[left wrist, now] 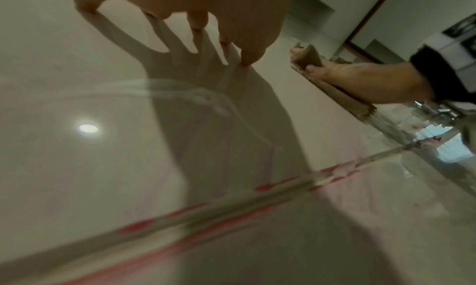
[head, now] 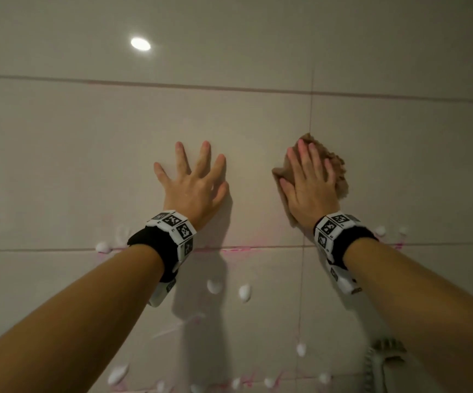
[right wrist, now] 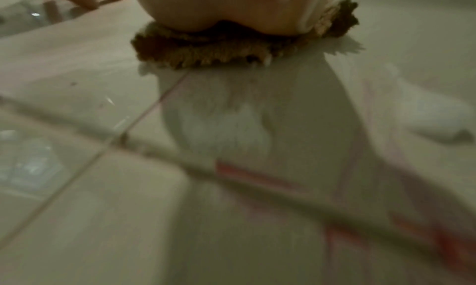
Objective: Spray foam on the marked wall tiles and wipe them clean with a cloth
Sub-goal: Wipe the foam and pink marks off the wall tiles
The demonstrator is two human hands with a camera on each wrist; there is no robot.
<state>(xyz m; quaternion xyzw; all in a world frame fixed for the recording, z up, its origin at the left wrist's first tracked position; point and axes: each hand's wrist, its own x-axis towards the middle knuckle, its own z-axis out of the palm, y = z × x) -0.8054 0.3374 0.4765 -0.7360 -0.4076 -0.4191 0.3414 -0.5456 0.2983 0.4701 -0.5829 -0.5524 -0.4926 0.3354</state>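
Note:
A glossy beige tiled wall fills the head view. Pink marker smears run along the grout line below my hands. My left hand lies flat on the tile with fingers spread, holding nothing. To its right, my right hand presses a tan fluffy cloth flat against the wall beside a vertical grout line. In the right wrist view the cloth bunches under my palm, with a white foam streak below it. In the left wrist view the cloth pokes out between the right hand's fingers.
White foam blobs dot the lower tiles and the wall near both wrists. Pink marks show along the bottom grout line. A grey brush-like object sits at the lower right. A ceiling light reflects on the upper tile.

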